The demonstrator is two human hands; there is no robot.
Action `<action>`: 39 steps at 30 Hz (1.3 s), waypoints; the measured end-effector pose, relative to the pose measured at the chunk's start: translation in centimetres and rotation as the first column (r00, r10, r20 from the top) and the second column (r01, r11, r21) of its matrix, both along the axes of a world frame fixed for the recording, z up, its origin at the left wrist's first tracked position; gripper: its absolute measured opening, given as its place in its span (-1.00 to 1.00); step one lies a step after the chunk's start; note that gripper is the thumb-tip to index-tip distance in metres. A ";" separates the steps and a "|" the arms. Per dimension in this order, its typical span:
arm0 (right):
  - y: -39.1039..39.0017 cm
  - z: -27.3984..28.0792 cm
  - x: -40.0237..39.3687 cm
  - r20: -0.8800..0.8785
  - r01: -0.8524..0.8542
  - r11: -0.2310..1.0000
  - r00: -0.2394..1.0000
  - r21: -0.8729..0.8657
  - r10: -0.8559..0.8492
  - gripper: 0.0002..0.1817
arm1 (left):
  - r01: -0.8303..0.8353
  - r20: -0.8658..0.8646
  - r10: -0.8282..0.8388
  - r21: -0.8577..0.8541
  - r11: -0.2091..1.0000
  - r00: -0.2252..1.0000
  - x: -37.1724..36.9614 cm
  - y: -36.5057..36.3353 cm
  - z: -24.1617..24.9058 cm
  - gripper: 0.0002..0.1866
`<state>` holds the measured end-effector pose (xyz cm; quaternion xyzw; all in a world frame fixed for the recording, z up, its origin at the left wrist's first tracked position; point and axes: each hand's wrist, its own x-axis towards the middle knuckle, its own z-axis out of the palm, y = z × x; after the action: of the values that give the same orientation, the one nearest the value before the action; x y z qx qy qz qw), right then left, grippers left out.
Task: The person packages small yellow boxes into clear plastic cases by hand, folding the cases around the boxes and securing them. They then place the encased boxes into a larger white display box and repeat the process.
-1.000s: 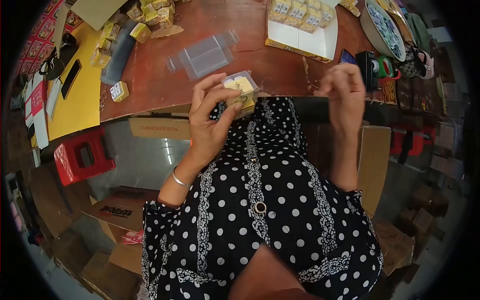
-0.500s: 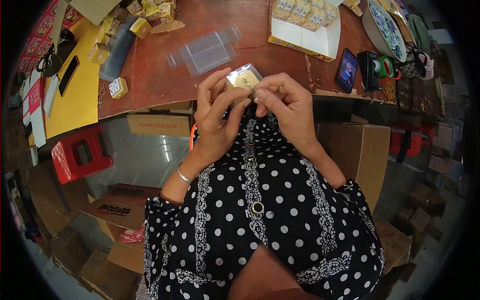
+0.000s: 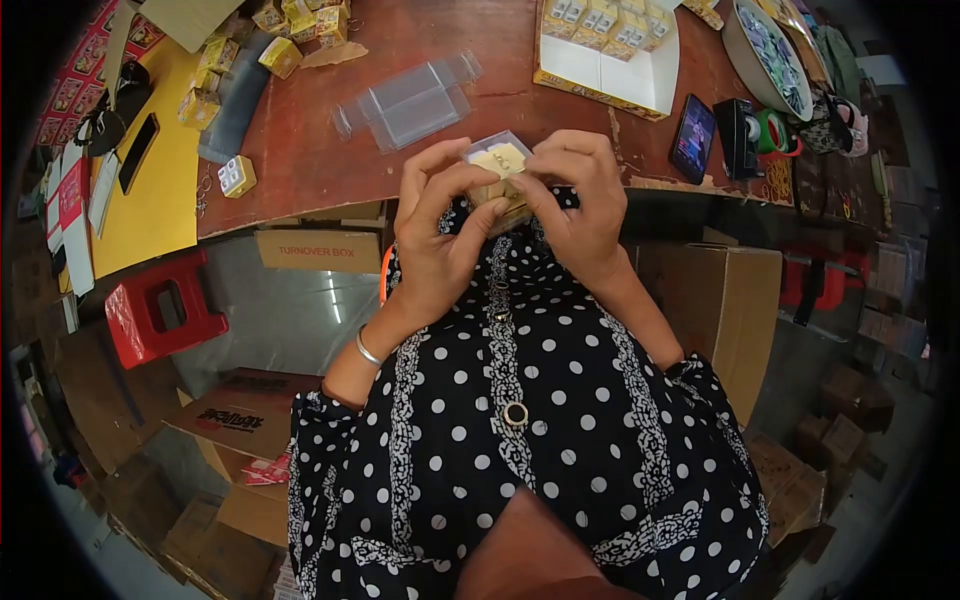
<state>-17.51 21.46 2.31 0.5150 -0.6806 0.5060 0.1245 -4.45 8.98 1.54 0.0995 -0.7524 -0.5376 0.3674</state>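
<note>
Between my two hands is a small clear plastic box (image 3: 498,157) with a yellow piece and a bit of metal chain showing at its top. My left hand (image 3: 435,215) is closed around its left side, thumb low and fingers along the edge. My right hand (image 3: 578,200) grips the right side, with the thumb pressed near the front. The fingers hide much of the box. Beyond it, a folded clear plastic sheet (image 3: 418,106) lies on the red-brown table (image 3: 350,165). A small yellow-and-white box (image 3: 237,176) sits to the left.
An open display tray (image 3: 655,85) holds rows of small boxes at the back. On the right are a lit phone (image 3: 692,140), a black tape dispenser (image 3: 737,142) and a basin (image 3: 765,60) of small packets. A red stool (image 3: 165,305) and cartons (image 3: 710,310) stand below.
My right fingers have moved from pinching the chain at the front to gripping the box's right side. The box is tilted differently and more of its lower front shows.
</note>
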 end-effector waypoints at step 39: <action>26.5 -1.3 -29.0 0.301 0.766 0.588 0.514 0.261 -0.803 -0.69 | 0.326 0.181 -0.533 0.618 0.715 0.826 0.9 -2.0 -1.7 -0.45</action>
<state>-46.54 48.01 0.97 0.0461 -0.8723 0.4532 0.1776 -3.53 6.96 -0.18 0.1156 -0.6142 -0.7793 0.0453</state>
